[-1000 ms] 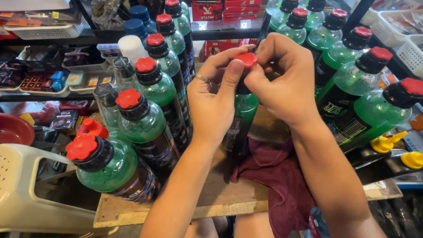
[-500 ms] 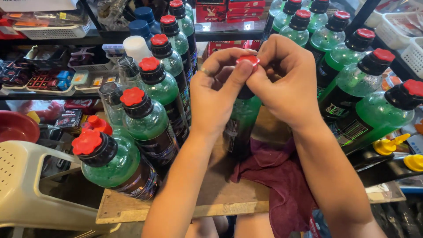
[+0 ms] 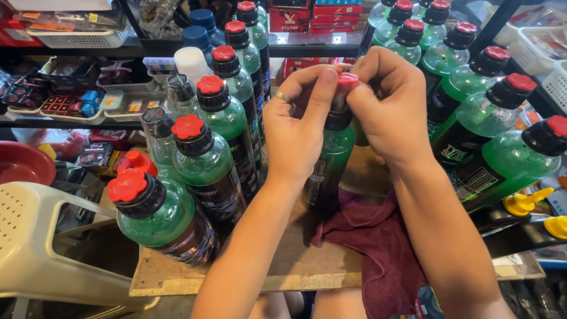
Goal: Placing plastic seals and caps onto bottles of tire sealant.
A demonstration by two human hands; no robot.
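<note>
The red cap [image 3: 347,80] of the upright green bottle [image 3: 331,159] is pinched from both sides by the left hand [image 3: 298,127] and right hand [image 3: 390,106], closed directly above the wooden board [image 3: 295,266].

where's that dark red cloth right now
In the head view, the dark red cloth lies low and centre-right on the wooden board, at the foot of the green bottle that both hands grip at its red cap, under the right forearm.

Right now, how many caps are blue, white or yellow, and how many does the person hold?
Blue caps: 2
White cap: 1
Yellow caps: 2
Red cap held by left hand and right hand: 1
Total: 6
</note>
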